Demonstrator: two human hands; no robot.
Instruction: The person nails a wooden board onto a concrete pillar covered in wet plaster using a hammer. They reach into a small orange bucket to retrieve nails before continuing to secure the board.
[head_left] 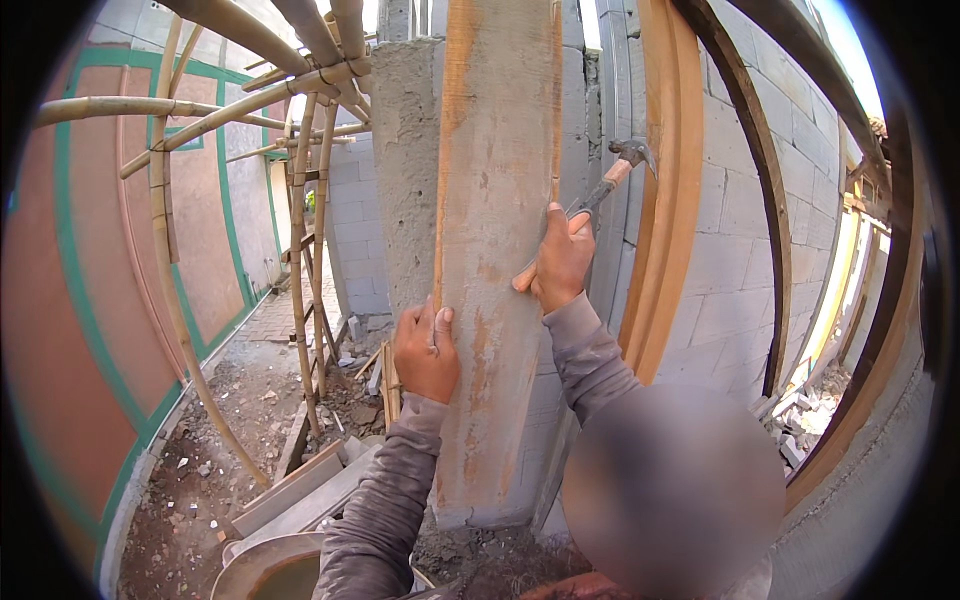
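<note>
An upright wooden board, smeared with grey cement, stands against a rough concrete column in front of me. My left hand is closed at the board's left edge, thumb on the near side; its other fingertips are partly hidden. Higher up, at the right edge, my right hand grips a claw hammer by its orange and dark handle. The hammer's metal head points up and right, clear of the board, while the handle's butt lies over the board's face. A blurred round patch covers part of my right forearm.
Bamboo scaffolding rises at the left and crosses overhead. Wooden frame posts stand at the right before a grey block wall. Loose planks, rubble and a round basin lie low at the left.
</note>
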